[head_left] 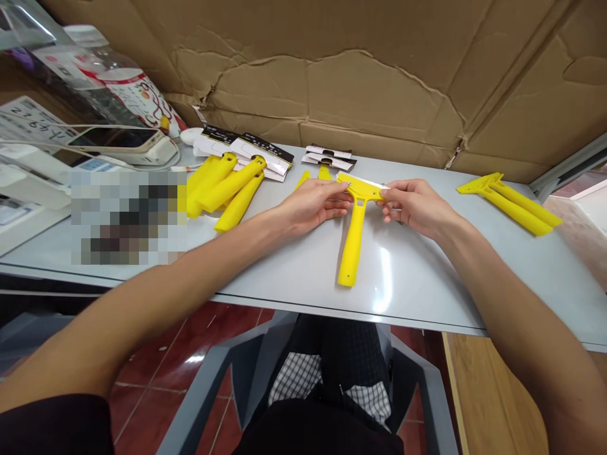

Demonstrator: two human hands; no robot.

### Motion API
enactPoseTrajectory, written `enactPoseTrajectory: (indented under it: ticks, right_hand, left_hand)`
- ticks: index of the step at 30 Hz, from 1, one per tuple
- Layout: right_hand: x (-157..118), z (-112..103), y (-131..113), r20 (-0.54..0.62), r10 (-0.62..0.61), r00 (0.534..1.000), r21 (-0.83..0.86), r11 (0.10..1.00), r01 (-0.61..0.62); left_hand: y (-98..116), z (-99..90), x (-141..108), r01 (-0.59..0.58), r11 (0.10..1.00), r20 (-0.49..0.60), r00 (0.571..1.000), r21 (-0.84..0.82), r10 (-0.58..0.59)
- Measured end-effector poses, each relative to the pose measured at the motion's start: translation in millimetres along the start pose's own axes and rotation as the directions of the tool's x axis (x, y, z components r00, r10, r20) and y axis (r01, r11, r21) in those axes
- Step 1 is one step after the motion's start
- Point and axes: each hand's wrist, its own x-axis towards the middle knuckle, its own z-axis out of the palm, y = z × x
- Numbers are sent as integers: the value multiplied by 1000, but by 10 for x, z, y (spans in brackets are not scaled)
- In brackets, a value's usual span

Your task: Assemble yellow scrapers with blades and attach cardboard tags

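While left hand (313,205) and right hand (417,208) fingers pinch a yellow scraper (353,243), handle near table edge (332,301)

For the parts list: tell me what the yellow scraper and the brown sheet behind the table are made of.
The yellow scraper looks like moulded plastic: semi-gloss, even colour, smooth rounded edges. The brown sheet looks like matte corrugated cardboard, going by its torn, creased facing.
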Motion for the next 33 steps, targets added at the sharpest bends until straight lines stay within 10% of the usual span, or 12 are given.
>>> enactPoseTrajectory:
  ticks: [33]
  right_hand:
    - [-64, 145, 30, 58, -12, 998, -19, 1000, 14]
  left_hand:
    - [-59, -15, 24, -118, 980, -46, 991, 161, 127]
